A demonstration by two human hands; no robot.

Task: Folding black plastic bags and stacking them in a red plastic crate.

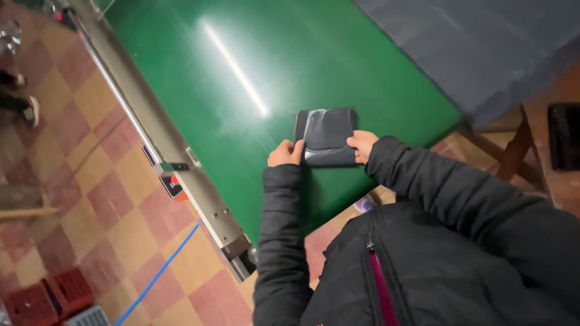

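A folded dark grey plastic-wrapped package (325, 134) lies flat on the glossy green conveyor belt (272, 60). My left hand (285, 153) grips its near left corner, fingers curled over the edge. My right hand (361, 145) holds its near right corner the same way. Both arms are in black padded jacket sleeves, reaching forward from my body at the lower right.
A grey metal side rail (158, 130) with a small red-marked control box (172, 184) runs along the belt's left edge. A dark grey sheet (483, 48) covers a wooden-legged table at the upper right. Red crates (48, 296) and a blue cable (158, 274) lie on the checkered tile floor.
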